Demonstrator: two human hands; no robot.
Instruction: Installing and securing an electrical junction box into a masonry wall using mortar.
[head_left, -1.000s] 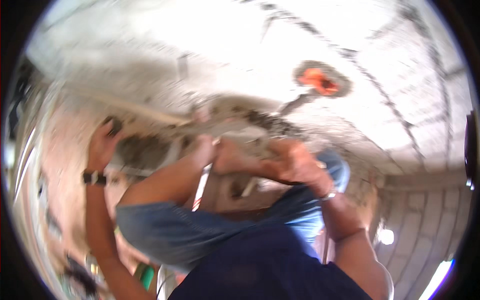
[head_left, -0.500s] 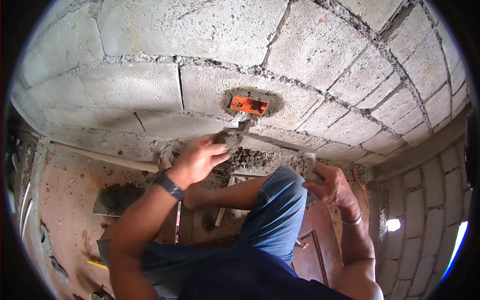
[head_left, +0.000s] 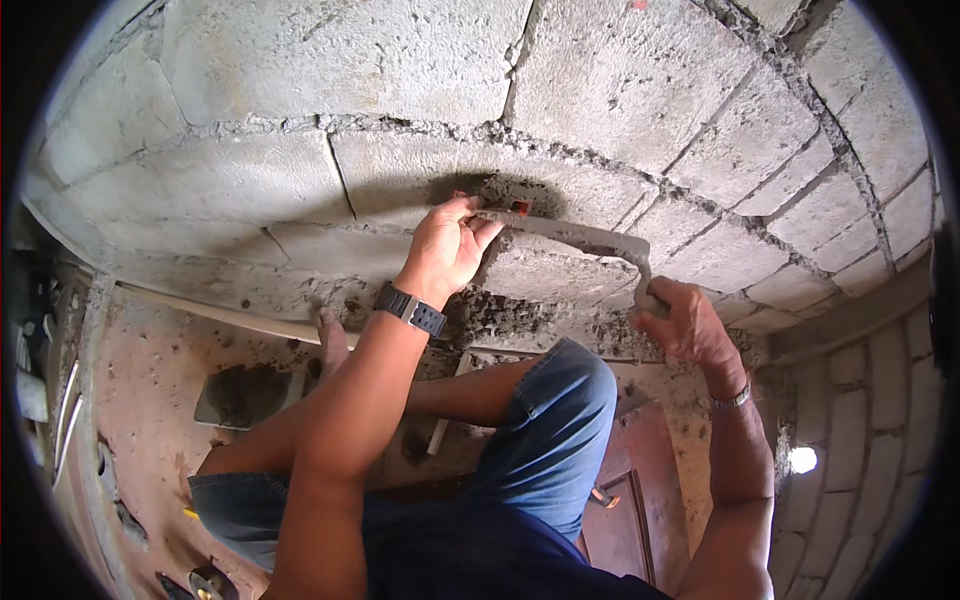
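An orange electrical box (head_left: 521, 208) is set in the concrete block wall (head_left: 590, 60), ringed by darker, wet-looking mortar (head_left: 535, 188). Most of its face is hidden behind the trowel and my fingers. My right hand (head_left: 685, 320) is wrapped round the handle of a long, narrow metal trowel (head_left: 590, 238). Its blade lies nearly level across the lower part of the box. At the blade's far end, my left hand (head_left: 447, 245) closes thumb and fingers about the tip, next to the box's left end. A dark watch (head_left: 410, 308) is on my left wrist.
Crumbled mortar (head_left: 500, 320) lies along the wall's foot below the box. A mortar-smeared board (head_left: 245, 395) rests on the floor to the left, near my bare foot (head_left: 332, 335). A wooden strip (head_left: 230, 315) runs by the wall. A reddish panel (head_left: 625, 490) lies right of my knee.
My left hand has moved up from the mortar-covered blade to the box. The trowel has been raised from below the box and now crosses it, hiding much of the orange face.
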